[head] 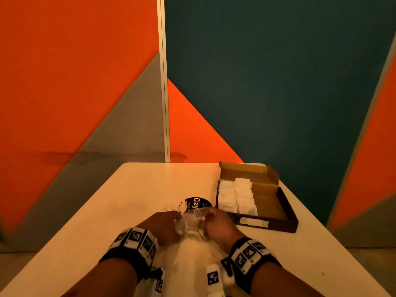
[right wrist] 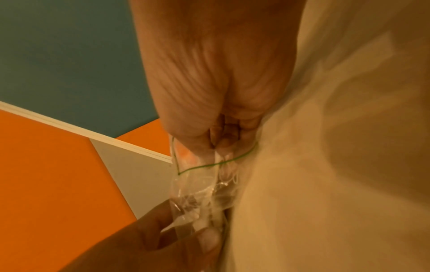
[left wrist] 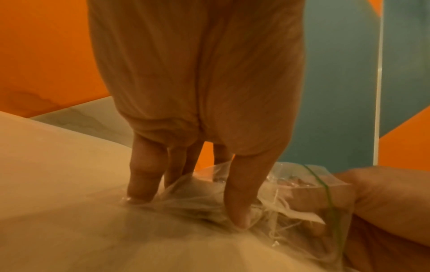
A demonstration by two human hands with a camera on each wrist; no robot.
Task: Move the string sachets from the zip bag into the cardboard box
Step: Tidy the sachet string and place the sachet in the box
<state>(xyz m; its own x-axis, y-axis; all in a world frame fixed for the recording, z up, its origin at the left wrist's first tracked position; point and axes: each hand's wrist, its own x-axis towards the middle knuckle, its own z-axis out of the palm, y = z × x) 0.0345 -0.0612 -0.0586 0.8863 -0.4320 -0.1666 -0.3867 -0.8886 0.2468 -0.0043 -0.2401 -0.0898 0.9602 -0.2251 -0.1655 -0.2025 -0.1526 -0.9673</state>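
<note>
A clear zip bag (head: pixel 188 224) with a green zip line lies crumpled on the white table (head: pixel 128 200), held between both hands. My left hand (head: pixel 175 220) pinches one end between thumb and fingers (left wrist: pixel 239 211). My right hand (head: pixel 211 221) is fisted round the zip end (right wrist: pixel 200 184). White strings (left wrist: pixel 279 222) show through the plastic; whole sachets inside cannot be made out. To the right, the open cardboard box (head: pixel 267 224) holds two rows of white sachets (head: pixel 235 196); its right half shows bare cardboard.
A dark round label reading "Clay" (head: pixel 196 203) lies just beyond the hands. The box lid (head: pixel 246 170) stands open at the table's far right edge. Orange, grey and teal wall panels rise behind the table.
</note>
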